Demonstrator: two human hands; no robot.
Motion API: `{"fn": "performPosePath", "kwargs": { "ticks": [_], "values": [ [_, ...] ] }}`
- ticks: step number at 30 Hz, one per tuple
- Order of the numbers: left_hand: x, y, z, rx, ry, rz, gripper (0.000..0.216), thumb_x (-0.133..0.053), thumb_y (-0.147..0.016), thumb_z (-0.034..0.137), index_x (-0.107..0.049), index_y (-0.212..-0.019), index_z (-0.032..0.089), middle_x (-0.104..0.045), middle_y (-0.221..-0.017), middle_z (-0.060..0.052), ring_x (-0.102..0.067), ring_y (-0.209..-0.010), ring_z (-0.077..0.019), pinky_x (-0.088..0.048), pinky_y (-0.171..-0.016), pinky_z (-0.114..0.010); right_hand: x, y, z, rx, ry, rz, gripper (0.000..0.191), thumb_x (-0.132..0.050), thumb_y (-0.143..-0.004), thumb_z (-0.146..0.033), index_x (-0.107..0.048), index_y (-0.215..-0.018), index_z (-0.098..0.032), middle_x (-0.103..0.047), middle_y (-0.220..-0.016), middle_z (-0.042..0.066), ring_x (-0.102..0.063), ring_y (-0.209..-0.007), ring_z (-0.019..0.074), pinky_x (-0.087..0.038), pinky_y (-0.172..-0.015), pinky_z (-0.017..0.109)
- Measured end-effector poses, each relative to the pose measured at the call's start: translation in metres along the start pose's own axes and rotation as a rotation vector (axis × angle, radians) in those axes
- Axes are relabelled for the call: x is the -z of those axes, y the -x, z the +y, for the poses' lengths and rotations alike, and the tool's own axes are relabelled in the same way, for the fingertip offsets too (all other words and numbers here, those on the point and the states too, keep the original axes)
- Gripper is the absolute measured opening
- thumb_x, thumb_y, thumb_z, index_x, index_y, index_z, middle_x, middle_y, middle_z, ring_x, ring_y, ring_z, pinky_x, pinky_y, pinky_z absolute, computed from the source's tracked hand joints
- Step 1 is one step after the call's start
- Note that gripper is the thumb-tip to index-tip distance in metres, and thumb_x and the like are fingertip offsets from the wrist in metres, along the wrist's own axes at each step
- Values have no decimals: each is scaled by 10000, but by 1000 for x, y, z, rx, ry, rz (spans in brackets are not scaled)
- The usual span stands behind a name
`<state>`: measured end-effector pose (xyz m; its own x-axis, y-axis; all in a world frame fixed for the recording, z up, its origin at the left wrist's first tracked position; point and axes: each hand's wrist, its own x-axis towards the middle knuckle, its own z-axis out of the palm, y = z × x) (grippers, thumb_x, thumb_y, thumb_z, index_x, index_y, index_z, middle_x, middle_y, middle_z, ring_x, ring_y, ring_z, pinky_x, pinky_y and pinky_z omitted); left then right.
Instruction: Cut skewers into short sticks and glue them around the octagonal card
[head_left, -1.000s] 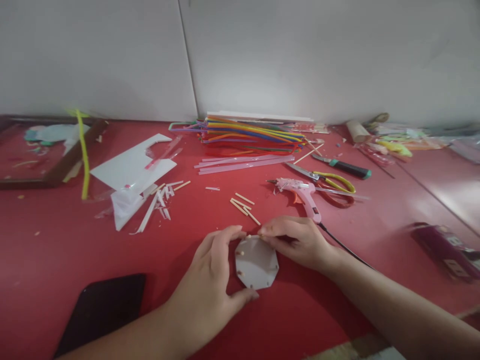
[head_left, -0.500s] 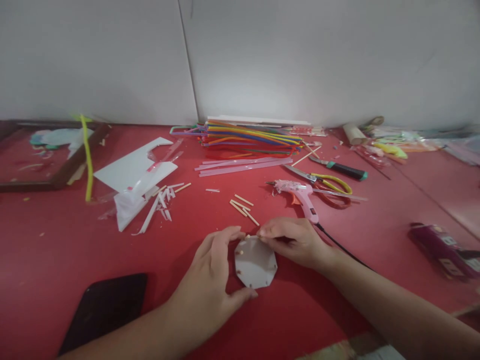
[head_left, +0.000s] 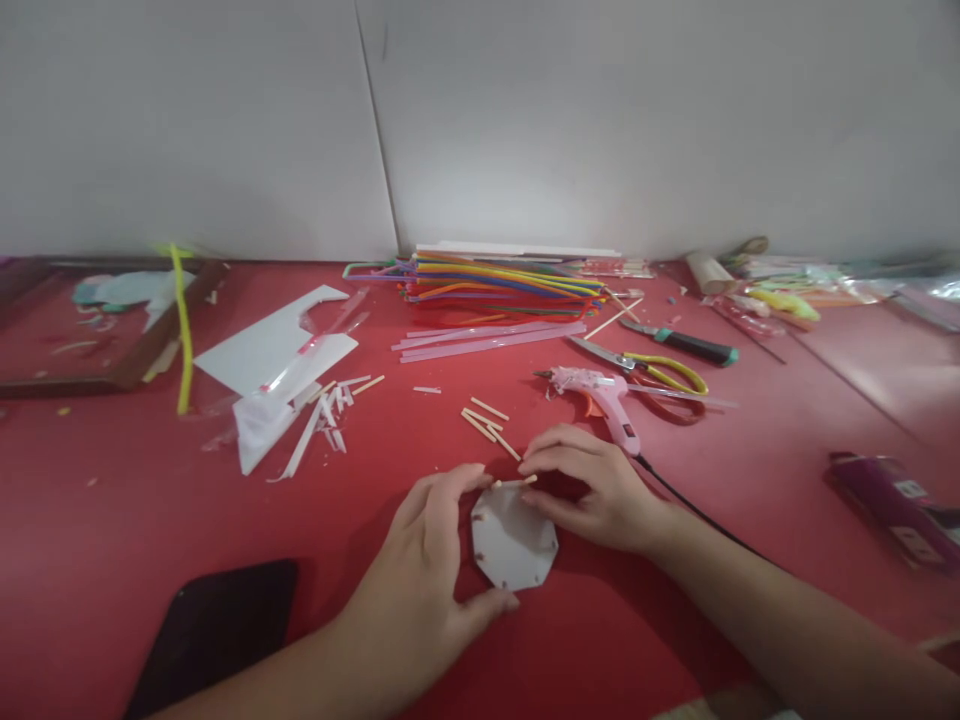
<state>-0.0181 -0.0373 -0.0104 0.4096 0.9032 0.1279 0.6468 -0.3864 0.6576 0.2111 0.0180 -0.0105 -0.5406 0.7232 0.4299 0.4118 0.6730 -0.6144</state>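
Observation:
A small white octagonal board [head_left: 516,535] lies on the red table, with short stubs and dark spots around its rim. My left hand [head_left: 424,560] curves around its left side, fingertips at the top left edge and thumb at the bottom edge, gripping it. At the top right edge, my right hand [head_left: 589,485] has its thumb and index finger apart around a short wooden stick [head_left: 530,480] at the rim. Several loose wooden sticks [head_left: 484,420] lie just beyond the board.
A pink glue gun [head_left: 600,395] lies behind my right hand, its cord trailing right. Beyond are scissors [head_left: 660,375], a green-black cutter [head_left: 697,347] and colourful pipe cleaners [head_left: 502,285]. White scraps [head_left: 322,420] and a dark phone-like slab [head_left: 217,630] are at left; a purple object [head_left: 892,505] at right.
My right thumb and index finger have parted, showing the stick between them at the rim. The left hand keeps its hold on the board. The whole view has shifted slightly.

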Motion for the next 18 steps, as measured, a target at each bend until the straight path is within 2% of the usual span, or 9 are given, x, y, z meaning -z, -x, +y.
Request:
{"fn": "performPosePath", "kwargs": {
  "ticks": [4,12,18],
  "values": [
    [0,0,0,9,17,-10,874,-817,-662,254,-281,-1351,213,-544,-1298,-185,-540,-1199,-363,-490,-942,-566,0,-1,1,4,-23,2,80,-642,-863,-172,-686,-930,-175,-645,-878,65,-627,-783,143,-538,-696,257],
    [6,-5,7,83,57,-112,756,-776,-706,265,-345,-1327,240,-544,-1286,-148,-524,-1189,-353,-472,-940,-553,-6,1,4,2,-86,20,86,-617,-881,-166,-691,-912,-199,-656,-824,44,-626,-731,129,-533,-650,234],
    [7,-6,8,70,82,-112,696,-781,-709,297,-408,-1293,237,-568,-1247,-129,-530,-1152,-341,-476,-928,-529,-7,0,5,14,-113,28,63,-631,-876,-161,-689,-884,-185,-660,-813,47,-624,-730,123,-526,-648,222]
  ]
}}
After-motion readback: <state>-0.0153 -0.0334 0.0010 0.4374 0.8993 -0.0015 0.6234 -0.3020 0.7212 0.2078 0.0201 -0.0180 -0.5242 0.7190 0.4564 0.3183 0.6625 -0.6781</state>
